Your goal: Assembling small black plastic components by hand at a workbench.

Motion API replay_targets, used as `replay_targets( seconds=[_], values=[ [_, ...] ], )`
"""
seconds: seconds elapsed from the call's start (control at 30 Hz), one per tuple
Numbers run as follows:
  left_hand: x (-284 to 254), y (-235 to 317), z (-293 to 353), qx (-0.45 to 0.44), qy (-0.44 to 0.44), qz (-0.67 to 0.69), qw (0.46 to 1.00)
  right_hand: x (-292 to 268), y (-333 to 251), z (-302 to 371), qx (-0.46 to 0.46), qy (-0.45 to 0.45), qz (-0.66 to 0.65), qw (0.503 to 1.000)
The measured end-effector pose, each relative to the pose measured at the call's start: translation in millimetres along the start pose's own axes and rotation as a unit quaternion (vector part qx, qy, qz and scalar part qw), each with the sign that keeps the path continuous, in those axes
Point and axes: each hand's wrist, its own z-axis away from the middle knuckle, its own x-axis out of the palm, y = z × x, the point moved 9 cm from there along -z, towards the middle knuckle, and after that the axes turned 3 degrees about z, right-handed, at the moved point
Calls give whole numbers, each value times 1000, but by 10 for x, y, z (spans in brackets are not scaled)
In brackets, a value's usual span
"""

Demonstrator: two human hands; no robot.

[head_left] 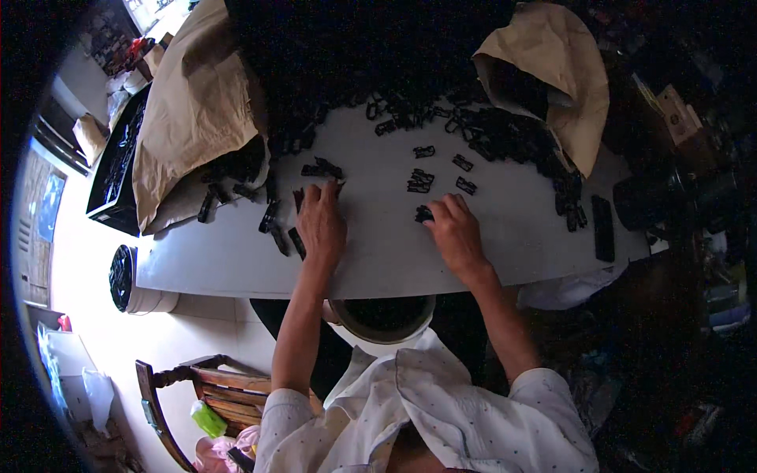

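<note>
My right hand [456, 234] pinches a small black plastic part [423, 214] just above the grey tabletop [378, 260]. Left of it, my left hand [322, 225] has its fingers curled down over a dark plastic part [299, 199], mostly hidden by the hand. Beyond those fingertips lie more black parts [322, 168]. A few loose black clips [420, 181] rest in a small group past my right hand, with single ones [465, 186] to their right. Across the back of the table spreads a dark heap of the same parts [505, 130].
Brown paper sacks stand at the left [197, 110] and back right [579, 71], spilling black parts. A long black bar [602, 229] lies near the right edge. Below the front edge is a bucket [426, 319]; a wooden chair [236, 386] stands lower left, a black crate [118, 209] far left.
</note>
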Motion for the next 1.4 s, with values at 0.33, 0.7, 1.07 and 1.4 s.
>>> replay_targets(
  seconds=[0.33,0.7,1.07,1.4],
  values=[
    [280,-76,639,-340,-160,714,591,114,-94,87,-20,-42,85,995],
    [254,285,761,-336,-183,702,601,-216,-615,105,-70,-44,-97,992],
    [96,483,728,-309,-193,613,701,-173,-791,221,-148,-44,-110,982],
    [34,545,847,-208,-178,448,851,-234,-839,465,-66,35,-125,989]
  ],
)
